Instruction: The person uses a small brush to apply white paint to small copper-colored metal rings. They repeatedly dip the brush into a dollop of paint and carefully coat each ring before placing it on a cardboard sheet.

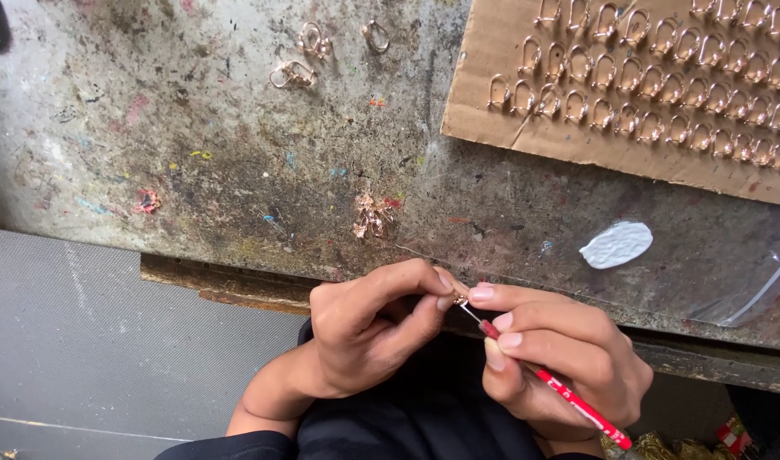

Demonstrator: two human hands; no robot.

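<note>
Spanning the view, the stained workbench (237, 170) carries a cardboard sheet (526, 128) of hooks; below its edge the right hand (569, 358) grips a red tool (569, 396), best kept steady against the tiny piece (460, 300) pinched by the left hand (364, 332).

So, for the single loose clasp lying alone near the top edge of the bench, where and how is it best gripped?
Pinch the loose clasp by its rounded loop from above, fingertips on both sides. It lies flat on the workbench, apart from the two clasps to its left, so nothing seems to block it.
</note>
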